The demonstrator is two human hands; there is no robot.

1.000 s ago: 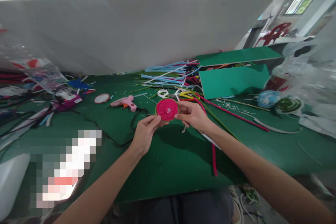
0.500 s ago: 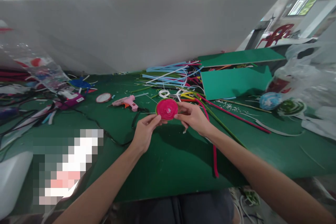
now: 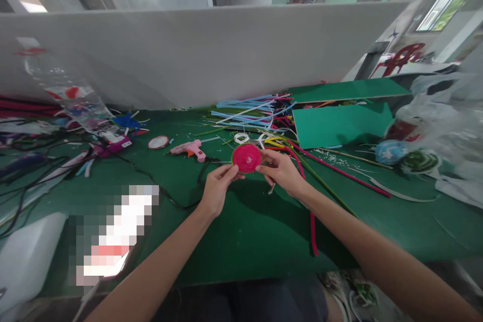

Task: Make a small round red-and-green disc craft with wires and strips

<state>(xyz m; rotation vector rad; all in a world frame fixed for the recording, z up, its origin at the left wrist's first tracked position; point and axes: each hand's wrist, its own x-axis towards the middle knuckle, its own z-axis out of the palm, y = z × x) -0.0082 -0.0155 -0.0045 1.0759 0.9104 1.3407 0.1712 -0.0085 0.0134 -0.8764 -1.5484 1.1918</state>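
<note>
A round, coiled pink disc (image 3: 247,159) with a green edge is held up over the table, its flat face toward me. My left hand (image 3: 219,186) pinches its lower left rim between thumb and fingers. On the opposite side, my right hand (image 3: 281,171) grips the right rim the same way. A small pale tip sticks out below the right fingers; what it belongs to is hidden. Just behind the disc lie scissors with white handles (image 3: 242,138). A pink pipe cleaner (image 3: 313,234) hangs past the right forearm on the table.
A pink glue gun (image 3: 188,149) lies left of the disc, near a round white lid (image 3: 158,142). Blue and green pipe cleaners (image 3: 245,110) are heaped behind. A green box (image 3: 343,126), clear plastic bag (image 3: 445,105), bottle (image 3: 71,85) and lit phone (image 3: 121,231) surround the workspace.
The whole view has shifted slightly, so the scene sits a little lower and further right. Both hands keep the same hold on the pink disc.
</note>
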